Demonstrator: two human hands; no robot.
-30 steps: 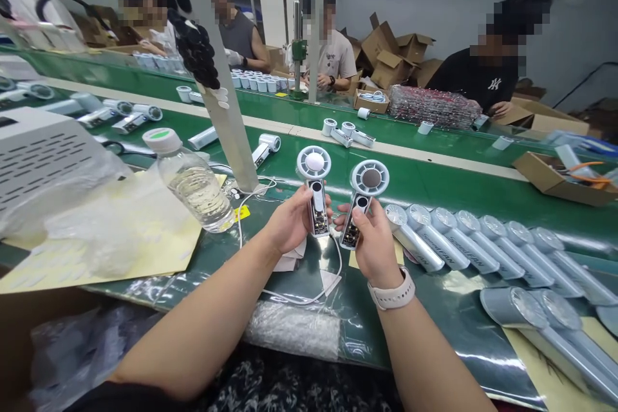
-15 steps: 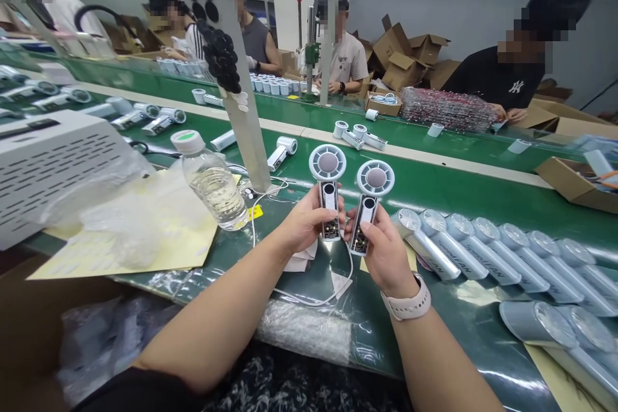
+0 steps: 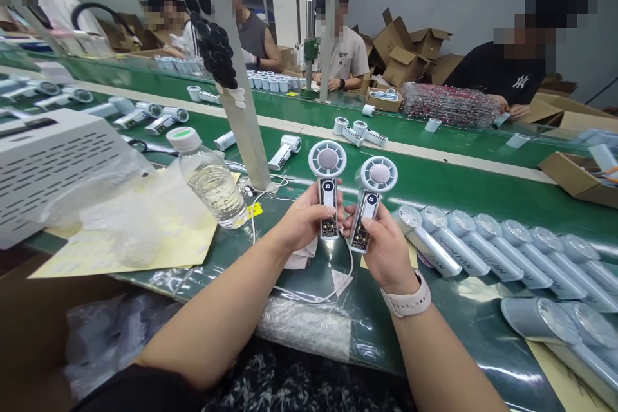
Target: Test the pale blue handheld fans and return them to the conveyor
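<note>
My left hand grips the handle of a small white handheld fan, held upright with its round head on top. My right hand grips a second fan of the same kind right beside it. Each fan's small dark display shows lit digits, and bare circuitry shows low on each handle. A white cable hangs from the fans and loops over the green table below. My right wrist wears a pale watch.
A row of several wrapped fans lies right of my hands. A water bottle, yellow paper and a white vented box sit at left. More fans lie on the green conveyor. Several people work across it among cardboard boxes.
The displays on both fans have lit up with digits; they were dark before. My hands stay on the two fans, raised slightly.
</note>
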